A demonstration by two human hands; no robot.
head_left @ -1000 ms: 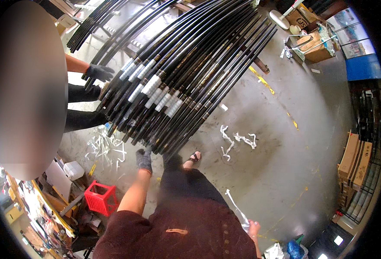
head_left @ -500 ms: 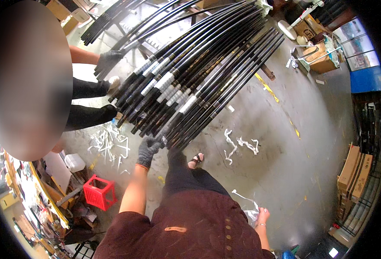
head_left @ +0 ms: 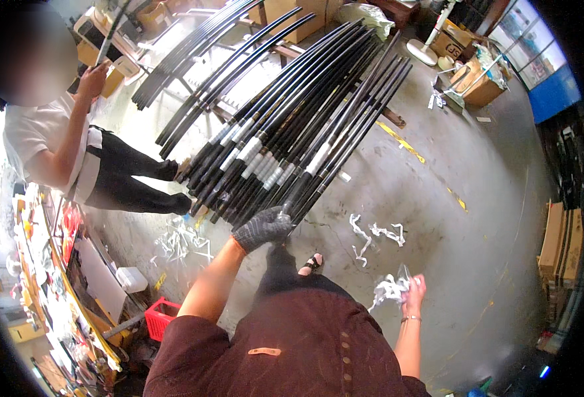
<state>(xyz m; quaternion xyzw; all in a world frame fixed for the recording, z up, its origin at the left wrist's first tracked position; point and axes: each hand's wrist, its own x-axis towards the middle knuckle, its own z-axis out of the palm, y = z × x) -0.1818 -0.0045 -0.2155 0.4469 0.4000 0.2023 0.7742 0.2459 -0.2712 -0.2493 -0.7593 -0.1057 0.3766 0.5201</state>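
Observation:
My left hand (head_left: 263,228), in a dark grey knitted glove, is closed round the near end of one of the long black poles (head_left: 305,175) with a white band, at the right side of a large bundle. Its fingers partly hide the pole's end. Out to the right of my body, my bare right hand (head_left: 414,294) grips a crumpled bunch of white strips (head_left: 391,290) with some clear plastic. The other black poles (head_left: 239,162), many with whitish wraps near their ends, lie side by side on a raised support.
At left, a person (head_left: 47,139) holds up a thin dark pole (head_left: 112,33). White scraps (head_left: 183,239) litter the floor, and more strips (head_left: 359,238) lie ahead of my foot. A red plastic crate (head_left: 159,319) stands beside the cluttered bench (head_left: 73,284). Cardboard boxes (head_left: 560,241) are stacked at right.
My left hand has moved up and right onto the banded pole. My right hand has risen with the white strips. The other person has straightened and now raises a pole.

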